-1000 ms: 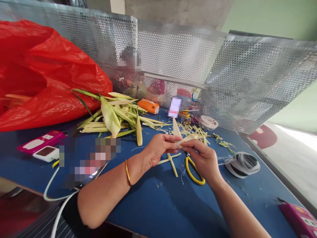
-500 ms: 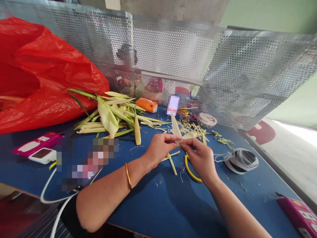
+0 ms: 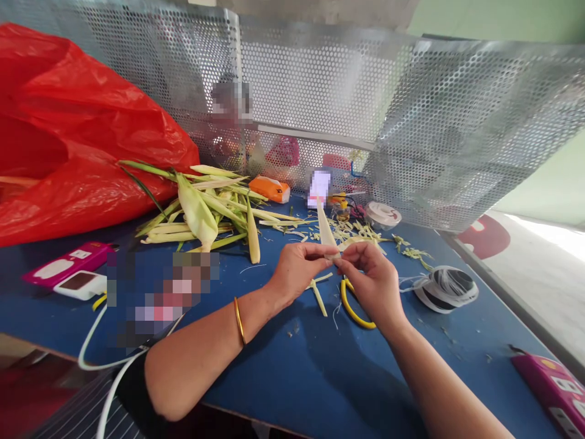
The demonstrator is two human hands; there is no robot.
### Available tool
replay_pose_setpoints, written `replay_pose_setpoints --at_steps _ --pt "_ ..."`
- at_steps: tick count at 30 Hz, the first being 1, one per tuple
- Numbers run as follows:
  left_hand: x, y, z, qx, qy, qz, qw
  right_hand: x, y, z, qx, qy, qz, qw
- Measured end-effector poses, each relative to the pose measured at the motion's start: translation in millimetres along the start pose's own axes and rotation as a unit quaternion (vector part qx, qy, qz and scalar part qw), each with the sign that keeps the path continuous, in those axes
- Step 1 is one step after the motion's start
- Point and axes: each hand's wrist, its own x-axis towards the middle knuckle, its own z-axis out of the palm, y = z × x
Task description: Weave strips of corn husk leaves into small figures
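In front of me, over the table, my left hand (image 3: 299, 268) pinches the base of a pale corn husk (image 3: 324, 227) between thumb and fingers. The husk's long tip points up and away. Close against it, my right hand (image 3: 372, 280) is closed with thumb and forefinger at the same base, so the gripped spot is mostly hidden. Beneath the hands lies a thin green-white husk strip (image 3: 319, 297) in a crossed shape. A tool's yellow loop handle (image 3: 354, 311) shows below my right hand, its other end covered.
A heap of corn husks (image 3: 198, 213) lies on the blue table (image 3: 283, 372) by a red plastic bag (image 3: 91, 140). Trimmed scraps (image 3: 354, 231) lie behind my hands. To the right are a thread spool (image 3: 445, 289) and a magenta box (image 3: 551, 390). A perforated metal screen (image 3: 315, 79) stands behind.
The husk flap that stuck out to the right above my right hand is now mostly out of sight behind the fingers. My right fingers have curled more. The view has shifted slightly.
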Motion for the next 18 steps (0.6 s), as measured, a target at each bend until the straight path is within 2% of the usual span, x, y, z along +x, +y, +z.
replay_pose_setpoints --at_steps 3,10,18 --pt "0.1 1.9 -0.8 -0.010 0.003 -0.010 1.000 -0.1 -2.2 -1.1 0.038 -0.011 -0.019 0.999" --pt "2.5 4.8 -4.1 -0.056 0.007 -0.039 0.998 -0.3 -1.8 -5.9 -0.056 -0.048 -0.106 0.992" --pt "1.0 6.3 -3.0 -0.058 -0.015 -0.055 0.997 0.0 0.3 -4.4 -0.072 -0.022 -0.088 0.993"
